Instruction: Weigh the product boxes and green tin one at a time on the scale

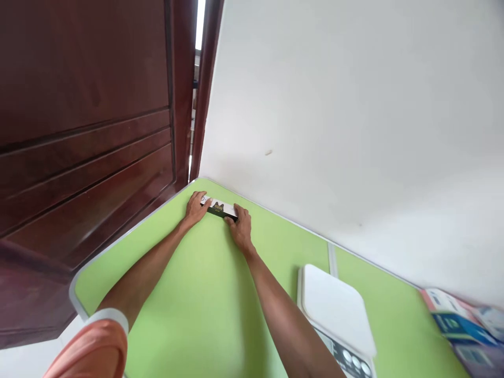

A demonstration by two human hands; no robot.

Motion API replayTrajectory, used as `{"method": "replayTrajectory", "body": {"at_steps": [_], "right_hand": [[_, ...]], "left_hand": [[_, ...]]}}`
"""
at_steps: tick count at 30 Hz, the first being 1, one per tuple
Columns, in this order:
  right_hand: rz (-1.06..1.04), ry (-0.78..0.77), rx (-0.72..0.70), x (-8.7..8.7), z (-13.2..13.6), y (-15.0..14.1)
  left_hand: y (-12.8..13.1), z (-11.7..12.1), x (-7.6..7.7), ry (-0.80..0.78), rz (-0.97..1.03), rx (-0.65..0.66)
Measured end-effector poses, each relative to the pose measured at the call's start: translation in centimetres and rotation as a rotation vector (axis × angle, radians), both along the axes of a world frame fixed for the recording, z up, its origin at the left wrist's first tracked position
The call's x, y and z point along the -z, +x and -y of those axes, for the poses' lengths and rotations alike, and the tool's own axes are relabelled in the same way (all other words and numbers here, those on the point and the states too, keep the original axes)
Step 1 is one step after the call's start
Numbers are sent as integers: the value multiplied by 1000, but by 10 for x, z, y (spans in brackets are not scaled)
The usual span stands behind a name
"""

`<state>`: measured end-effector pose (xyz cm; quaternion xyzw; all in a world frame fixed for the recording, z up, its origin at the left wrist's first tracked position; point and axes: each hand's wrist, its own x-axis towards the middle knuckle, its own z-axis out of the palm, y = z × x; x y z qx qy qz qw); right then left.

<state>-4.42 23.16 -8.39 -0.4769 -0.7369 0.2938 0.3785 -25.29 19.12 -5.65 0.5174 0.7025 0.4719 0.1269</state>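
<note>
A small narrow box (219,207), white and dark green, lies on the green table (205,294) near its far corner. My left hand (196,207) grips the box's left end with the fingers curled on it. My right hand (241,223) grips its right end, fingers closed over the edge. Both arms reach far forward across the table. An orange sleeve with a white cuff (103,344) covers my left upper arm.
A white kitchen scale (334,310) with buttons sits on the table at the right. Several blue and white boxes (462,325) lie at the far right edge. A dark wooden door (86,131) stands at the left, a white wall (354,115) behind the table.
</note>
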Motion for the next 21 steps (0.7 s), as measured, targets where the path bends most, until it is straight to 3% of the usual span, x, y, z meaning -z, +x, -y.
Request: {"method": "replayTrajectory", "body": {"at_steps": [3,6,9,12,14,16,21], "right_hand": [[-47,-4,-31,-5,41,14],[-73,-46,-54,-10,88,35],[-89,-105,-93,-13,141,64],[-129,-129,-152,-16,193,97],[-148,-125,-157,-22,221,122],[-155,-100,-115,-33,238,150],[-228,-38,131,-75,236,232]], "left_hand": [[10,51,-7,-20,-9,34],[19,117,-14,-71,-40,135],[25,185,-20,-136,-66,261],[33,233,-28,-182,-52,311],[44,247,-38,-211,-16,364],[63,246,-51,-212,9,433],[138,196,-84,-72,-5,624]]}}
